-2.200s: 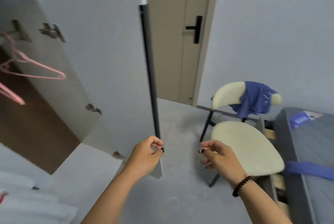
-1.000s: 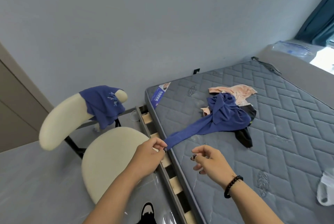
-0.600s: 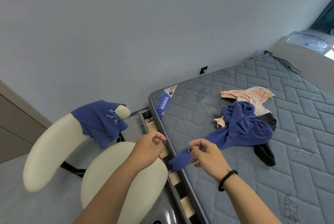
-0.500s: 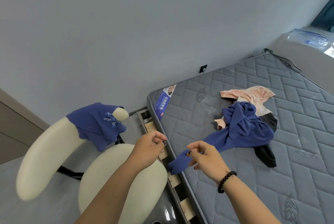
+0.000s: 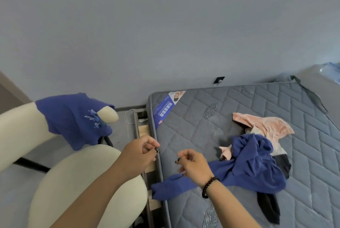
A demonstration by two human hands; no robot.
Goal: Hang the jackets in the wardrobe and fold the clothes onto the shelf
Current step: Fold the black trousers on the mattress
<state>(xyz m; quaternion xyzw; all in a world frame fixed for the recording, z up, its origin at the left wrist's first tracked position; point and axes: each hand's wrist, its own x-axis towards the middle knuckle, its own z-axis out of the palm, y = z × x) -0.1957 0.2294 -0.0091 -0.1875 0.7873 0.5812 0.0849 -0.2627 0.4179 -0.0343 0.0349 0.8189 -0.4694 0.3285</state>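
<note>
A crumpled blue garment (image 5: 253,168) lies on the grey quilted mattress (image 5: 198,122), one long sleeve stretched to the mattress's near left edge. A pink garment (image 5: 266,126) and a black one (image 5: 270,207) lie partly under it. Another blue top (image 5: 73,119) with pale embroidery hangs over the back of a cream chair (image 5: 77,181). My right hand (image 5: 191,165) hovers just over the blue sleeve, fingers loosely curled and holding nothing. My left hand (image 5: 139,154) is over the gap between chair and bed, its fingertips pinched together and empty. The wardrobe is out of view.
Wooden slats of the bed frame (image 5: 143,130) show between chair and mattress. A plain grey wall runs behind, with a small black socket (image 5: 219,80) near the bed's head. A door frame edge shows at far left.
My view swung from the wardrobe door to the chair and bed. Both hands came over the mattress edge, the right one reaching the blue sleeve. The garments lie as before.
</note>
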